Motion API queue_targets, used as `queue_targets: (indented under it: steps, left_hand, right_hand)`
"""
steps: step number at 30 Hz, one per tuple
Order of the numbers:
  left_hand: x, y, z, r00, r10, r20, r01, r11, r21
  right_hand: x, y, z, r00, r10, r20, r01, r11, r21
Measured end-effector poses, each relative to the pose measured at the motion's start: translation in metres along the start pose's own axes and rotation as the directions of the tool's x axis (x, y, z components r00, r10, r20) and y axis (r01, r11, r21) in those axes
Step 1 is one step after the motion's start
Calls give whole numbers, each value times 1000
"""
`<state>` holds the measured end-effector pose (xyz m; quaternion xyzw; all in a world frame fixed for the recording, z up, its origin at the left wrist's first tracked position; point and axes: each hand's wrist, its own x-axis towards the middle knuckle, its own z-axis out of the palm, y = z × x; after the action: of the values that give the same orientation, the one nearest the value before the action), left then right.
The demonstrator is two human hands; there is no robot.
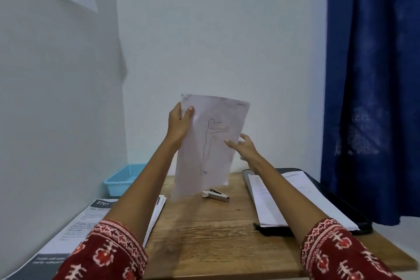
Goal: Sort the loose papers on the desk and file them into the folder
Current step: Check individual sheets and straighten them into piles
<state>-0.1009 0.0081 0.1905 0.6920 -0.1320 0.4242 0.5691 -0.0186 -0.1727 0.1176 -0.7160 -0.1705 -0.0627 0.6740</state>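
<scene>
Head view: a sketched sheet [211, 143] is being held upright above the desk [204, 229], pinched by the left hand [179, 124], apparently for inspection; the right hand [244, 146], fingers relaxed, is touching its edge; the folder [336, 202] is lying at three o'clock.

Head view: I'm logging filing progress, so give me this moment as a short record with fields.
held sheet: sheet with a line drawing, raised upright above the desk
left hand: left hand grips the sheet's upper left edge
right hand: right hand, fingers spread at the sheet's right edge, not clearly gripping
folder: black folder open at the right, papers lying in it
unsorted pile: printed stack at the left
other items: stapler mid-desk, blue tray at back left
surface: wooden desk
</scene>
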Motion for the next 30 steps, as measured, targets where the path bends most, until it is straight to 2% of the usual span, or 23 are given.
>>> queue_targets:
  steps: [2, 4, 8, 11, 14, 17, 19, 22, 27, 30]
  left_hand:
    - [-1, -1, 4, 1000, -22, 6, 22, 998, -50]
    - [-3, -2, 8, 998, -45, 32, 48, 995, -84]
    - [-1, -3, 25, 995, -95, -6, 95, 992, -84]
    - [-2, -18, 42, 969, -244, -27, 244, 970, -6]
    - [-20, -46, 68, 897, -422, 134, 400, 902, 164]
    - [-44, -69, 96, 819, -499, 282, 421, 858, 295]
    - [-60, -84, 114, 776, -515, 365, 416, 852, 318]
    - [-84, -101, 136, 719, -527, 452, 380, 844, 380]
    - [-111, -120, 155, 651, -540, 533, 168, 788, 592]
    - [-110, -126, 157, 655, -533, 536, 138, 781, 609]
  right_hand:
    - [-4, 6, -13, 1000, 12, 12, -14, 980, 196]
    - [-8, 10, -26, 999, 2, 38, -13, 962, 272]
    - [-10, 5, -41, 1000, -15, 5, 14, 991, 136]
    - [-8, 2, -56, 990, -28, -135, 40, 995, 93]
    - [-2, 8, -82, 947, -10, -321, 15, 1000, 13]
    - [1, 13, -113, 911, 11, -412, -93, 979, -180]
    - [0, 20, -131, 909, 19, -417, -191, 907, -375]
    - [-9, 43, -153, 876, 16, -481, -346, 717, -605]
    - [-24, 100, -175, 832, 108, -545, -525, 471, -709]
    - [-24, 112, -173, 817, 108, -567, -553, 423, -717]
